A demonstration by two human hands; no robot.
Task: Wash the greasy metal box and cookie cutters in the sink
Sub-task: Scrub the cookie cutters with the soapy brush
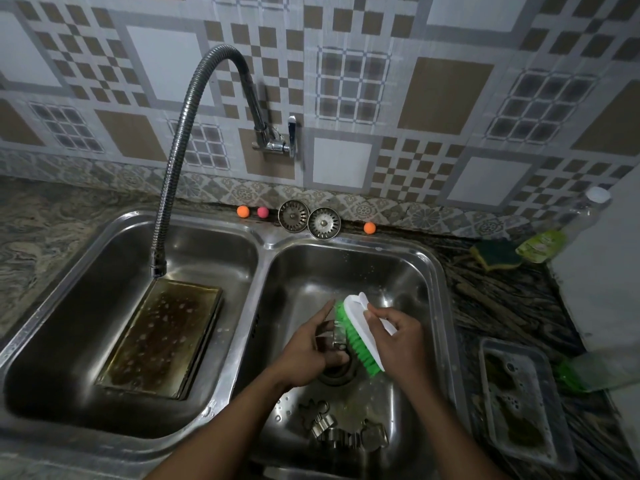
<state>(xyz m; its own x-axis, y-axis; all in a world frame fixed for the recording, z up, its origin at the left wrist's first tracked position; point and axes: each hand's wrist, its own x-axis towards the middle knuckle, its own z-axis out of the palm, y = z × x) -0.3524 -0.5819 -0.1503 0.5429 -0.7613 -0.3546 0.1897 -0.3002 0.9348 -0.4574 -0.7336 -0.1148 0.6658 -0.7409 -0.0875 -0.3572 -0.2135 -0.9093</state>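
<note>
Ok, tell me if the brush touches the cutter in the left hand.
Touching. Head view: green bristles of the brush press against the cutter in the left hand.

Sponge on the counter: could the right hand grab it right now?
Probably not at once: the right hand grips the brush. The way across to the sponge looks free, though.

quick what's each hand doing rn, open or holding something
Left hand: closed, fingers holding a cookie cutter.
Right hand: closed, fingers gripping the scrub brush, bristles against the cutter.
</note>
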